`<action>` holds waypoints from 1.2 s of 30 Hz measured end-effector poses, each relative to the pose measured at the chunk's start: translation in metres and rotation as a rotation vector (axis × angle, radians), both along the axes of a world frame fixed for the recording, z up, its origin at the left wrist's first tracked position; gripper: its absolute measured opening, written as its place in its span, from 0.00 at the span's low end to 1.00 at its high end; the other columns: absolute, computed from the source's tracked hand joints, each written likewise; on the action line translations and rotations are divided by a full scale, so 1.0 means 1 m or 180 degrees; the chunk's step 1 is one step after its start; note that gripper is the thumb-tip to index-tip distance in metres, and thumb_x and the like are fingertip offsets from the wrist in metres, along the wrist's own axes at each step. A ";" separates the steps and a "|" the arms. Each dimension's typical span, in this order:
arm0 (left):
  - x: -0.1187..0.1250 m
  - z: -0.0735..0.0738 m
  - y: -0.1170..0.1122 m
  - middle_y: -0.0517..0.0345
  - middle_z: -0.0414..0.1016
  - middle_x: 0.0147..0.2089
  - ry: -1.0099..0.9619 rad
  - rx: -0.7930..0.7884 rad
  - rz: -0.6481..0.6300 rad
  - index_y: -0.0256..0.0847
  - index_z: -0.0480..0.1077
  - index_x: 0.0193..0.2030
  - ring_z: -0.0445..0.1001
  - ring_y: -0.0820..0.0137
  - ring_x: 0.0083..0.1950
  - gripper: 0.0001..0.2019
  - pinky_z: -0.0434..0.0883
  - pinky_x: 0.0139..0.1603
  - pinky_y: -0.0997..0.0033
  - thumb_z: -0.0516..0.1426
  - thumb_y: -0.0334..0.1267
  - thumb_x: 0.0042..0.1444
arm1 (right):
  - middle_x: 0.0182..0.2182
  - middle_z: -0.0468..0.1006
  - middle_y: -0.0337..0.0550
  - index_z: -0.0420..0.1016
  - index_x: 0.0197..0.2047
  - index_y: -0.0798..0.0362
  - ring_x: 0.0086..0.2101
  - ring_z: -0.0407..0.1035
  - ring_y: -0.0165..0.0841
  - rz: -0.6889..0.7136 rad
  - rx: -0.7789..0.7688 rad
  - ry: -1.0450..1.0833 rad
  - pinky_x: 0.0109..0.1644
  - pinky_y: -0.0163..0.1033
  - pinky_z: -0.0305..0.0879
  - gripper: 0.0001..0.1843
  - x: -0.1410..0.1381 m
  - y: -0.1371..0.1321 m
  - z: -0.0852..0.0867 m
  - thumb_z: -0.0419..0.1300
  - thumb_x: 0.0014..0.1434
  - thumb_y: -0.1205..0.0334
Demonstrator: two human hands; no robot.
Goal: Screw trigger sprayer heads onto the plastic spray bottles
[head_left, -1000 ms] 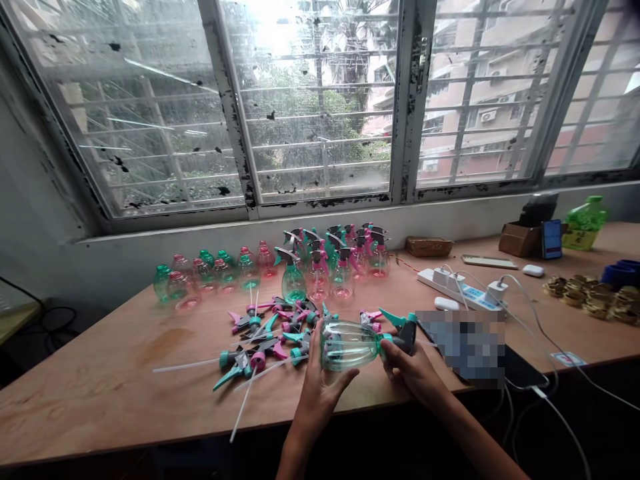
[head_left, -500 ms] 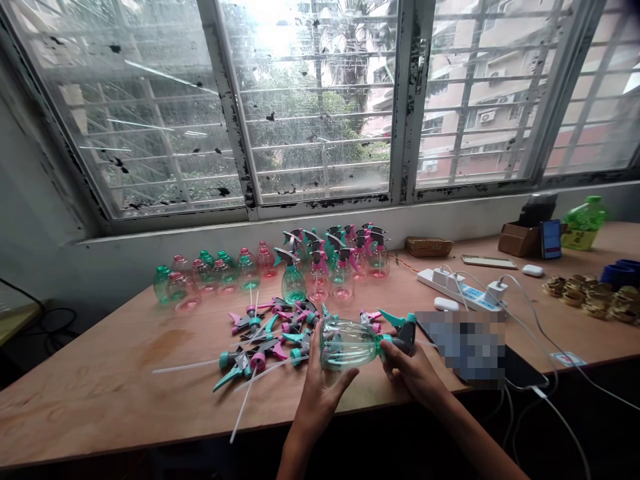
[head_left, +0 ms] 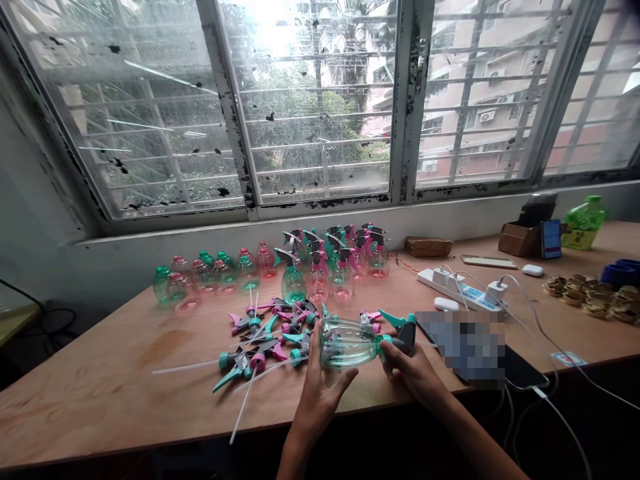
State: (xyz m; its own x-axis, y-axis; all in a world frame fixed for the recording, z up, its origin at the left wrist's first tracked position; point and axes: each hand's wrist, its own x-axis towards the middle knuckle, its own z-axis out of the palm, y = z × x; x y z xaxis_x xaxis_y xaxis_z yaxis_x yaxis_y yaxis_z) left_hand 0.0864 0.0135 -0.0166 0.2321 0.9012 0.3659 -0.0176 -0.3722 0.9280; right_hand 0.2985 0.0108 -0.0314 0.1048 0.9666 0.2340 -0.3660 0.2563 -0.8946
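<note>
A clear green spray bottle [head_left: 350, 343] lies sideways in the air above the table's front edge, its base to the left. My left hand [head_left: 325, 383] is closed round the base end, thumb underneath. At the neck, my right hand [head_left: 403, 363] grips the teal collar of a grey and teal trigger sprayer [head_left: 403, 333] that sits on the bottle's mouth. Whether the collar is fully tightened cannot be seen. Behind and left of my left hand lies a pile of loose trigger sprayers [head_left: 257, 340], pink and teal, with white dip tubes.
Open green and pink bottles [head_left: 220, 275] stand at the back left; bottles with sprayers fitted [head_left: 319, 280] stand beside them. To the right are a power strip [head_left: 463, 293] with cables, a dark phone [head_left: 523, 367] and gold-coloured pieces [head_left: 585, 293]. The wooden table [head_left: 100, 387] ends just below my hands.
Almost nothing differs. Both hands keep the same hold, and the bottle has at most turned very slightly.
</note>
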 end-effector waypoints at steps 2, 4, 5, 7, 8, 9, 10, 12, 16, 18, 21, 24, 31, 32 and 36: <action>0.001 0.001 0.000 0.53 0.46 0.81 -0.0067 -0.0102 -0.0061 0.57 0.42 0.78 0.54 0.49 0.78 0.48 0.54 0.77 0.49 0.66 0.49 0.59 | 0.18 0.72 0.32 0.72 0.40 0.52 0.16 0.63 0.28 -0.0018 0.0005 0.0013 0.20 0.33 0.57 0.21 0.000 0.000 0.001 0.73 0.56 0.46; 0.001 0.002 0.002 0.53 0.48 0.80 -0.0051 -0.0109 -0.0088 0.57 0.43 0.77 0.53 0.49 0.78 0.48 0.54 0.77 0.49 0.67 0.48 0.57 | 0.18 0.73 0.33 0.73 0.39 0.52 0.17 0.63 0.28 -0.0015 0.0010 0.0042 0.20 0.33 0.58 0.21 0.000 0.000 0.001 0.73 0.56 0.46; 0.001 0.003 0.002 0.53 0.47 0.80 -0.0033 -0.0072 -0.0080 0.57 0.44 0.77 0.52 0.49 0.78 0.48 0.54 0.77 0.49 0.68 0.47 0.57 | 0.19 0.73 0.33 0.73 0.39 0.52 0.17 0.63 0.28 -0.0013 0.0017 0.0064 0.20 0.33 0.58 0.21 0.000 0.000 0.001 0.74 0.56 0.46; 0.001 0.003 0.003 0.55 0.44 0.81 0.0003 0.0041 -0.0043 0.58 0.45 0.77 0.50 0.49 0.79 0.47 0.54 0.77 0.49 0.67 0.45 0.57 | 0.19 0.72 0.33 0.73 0.39 0.52 0.17 0.63 0.28 -0.0003 0.0040 0.0106 0.20 0.33 0.59 0.21 -0.001 0.000 0.000 0.74 0.56 0.46; 0.001 0.003 0.003 0.56 0.43 0.81 0.0013 0.0080 -0.0032 0.59 0.45 0.77 0.49 0.49 0.79 0.46 0.54 0.77 0.49 0.67 0.44 0.58 | 0.19 0.72 0.33 0.74 0.40 0.52 0.17 0.63 0.28 0.0002 0.0043 0.0119 0.20 0.32 0.59 0.21 -0.001 0.000 0.000 0.74 0.56 0.47; 0.001 0.004 0.002 0.57 0.43 0.81 0.0015 0.0097 -0.0029 0.59 0.46 0.77 0.48 0.50 0.79 0.45 0.54 0.77 0.50 0.66 0.43 0.58 | 0.19 0.72 0.33 0.74 0.40 0.52 0.17 0.63 0.28 0.0002 0.0037 0.0130 0.19 0.32 0.59 0.21 -0.001 0.000 -0.001 0.74 0.56 0.47; 0.002 0.004 0.002 0.57 0.42 0.81 0.0012 0.0094 -0.0028 0.60 0.45 0.77 0.48 0.50 0.79 0.45 0.54 0.77 0.50 0.66 0.42 0.59 | 0.19 0.72 0.33 0.74 0.40 0.52 0.17 0.63 0.28 -0.0001 0.0026 0.0138 0.19 0.32 0.59 0.21 -0.001 0.000 -0.001 0.74 0.56 0.47; 0.002 0.005 0.000 0.57 0.42 0.81 -0.0003 0.0043 -0.0030 0.60 0.44 0.77 0.49 0.50 0.79 0.46 0.53 0.77 0.50 0.66 0.42 0.59 | 0.19 0.72 0.33 0.74 0.40 0.52 0.17 0.63 0.28 -0.0013 -0.0005 0.0142 0.19 0.32 0.58 0.21 -0.001 0.000 -0.001 0.74 0.56 0.47; 0.002 0.002 0.000 0.54 0.44 0.81 -0.0058 -0.0012 -0.0041 0.59 0.42 0.77 0.53 0.51 0.78 0.46 0.52 0.78 0.50 0.66 0.47 0.60 | 0.20 0.73 0.34 0.73 0.40 0.52 0.18 0.63 0.28 0.0004 -0.0006 0.0123 0.19 0.32 0.59 0.21 -0.001 -0.001 0.001 0.74 0.56 0.47; 0.002 0.000 0.002 0.51 0.47 0.80 -0.0075 0.0010 -0.0043 0.57 0.42 0.77 0.55 0.51 0.77 0.46 0.53 0.77 0.50 0.65 0.48 0.60 | 0.20 0.73 0.34 0.73 0.39 0.52 0.18 0.63 0.28 0.0010 0.0001 0.0125 0.19 0.33 0.59 0.21 -0.002 -0.002 0.002 0.74 0.56 0.47; 0.001 -0.003 0.005 0.51 0.49 0.80 -0.0005 0.0079 -0.0002 0.56 0.43 0.77 0.53 0.50 0.78 0.48 0.52 0.78 0.49 0.67 0.48 0.58 | 0.20 0.73 0.34 0.74 0.40 0.52 0.17 0.63 0.28 -0.0003 -0.0018 0.0131 0.19 0.33 0.59 0.22 -0.002 -0.002 0.003 0.74 0.55 0.46; 0.000 -0.003 0.006 0.56 0.45 0.81 0.0138 0.0185 0.0066 0.59 0.43 0.77 0.48 0.51 0.80 0.46 0.50 0.78 0.49 0.66 0.45 0.59 | 0.19 0.72 0.34 0.74 0.40 0.52 0.17 0.62 0.28 0.0014 -0.0006 0.0134 0.19 0.33 0.58 0.22 -0.002 -0.001 0.002 0.75 0.54 0.46; 0.000 -0.004 0.003 0.57 0.42 0.81 0.0129 0.0148 0.0066 0.61 0.41 0.77 0.50 0.49 0.79 0.48 0.52 0.78 0.48 0.67 0.46 0.58 | 0.18 0.73 0.34 0.73 0.39 0.52 0.16 0.62 0.28 0.0011 -0.0040 0.0059 0.20 0.33 0.57 0.22 -0.001 -0.001 0.001 0.74 0.54 0.45; 0.000 -0.005 0.003 0.55 0.43 0.81 0.0095 0.0098 0.0049 0.59 0.40 0.78 0.50 0.49 0.79 0.49 0.52 0.77 0.48 0.67 0.47 0.58 | 0.18 0.73 0.34 0.73 0.39 0.52 0.16 0.62 0.28 0.0020 -0.0030 0.0042 0.20 0.33 0.57 0.22 -0.001 -0.002 0.002 0.74 0.55 0.45; 0.000 -0.002 0.004 0.53 0.45 0.81 0.0097 0.0069 0.0034 0.55 0.41 0.78 0.49 0.50 0.79 0.48 0.49 0.78 0.49 0.66 0.47 0.59 | 0.18 0.74 0.33 0.73 0.40 0.52 0.16 0.63 0.28 0.0056 0.0004 -0.0012 0.21 0.33 0.56 0.21 0.000 -0.003 0.002 0.73 0.56 0.46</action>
State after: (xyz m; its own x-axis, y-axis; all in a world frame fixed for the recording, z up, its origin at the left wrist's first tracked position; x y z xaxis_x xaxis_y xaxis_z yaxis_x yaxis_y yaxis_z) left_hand 0.0860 0.0172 -0.0182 0.2338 0.8957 0.3782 0.0147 -0.3922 0.9198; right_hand 0.2980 0.0083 -0.0291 0.0869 0.9680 0.2354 -0.3670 0.2508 -0.8958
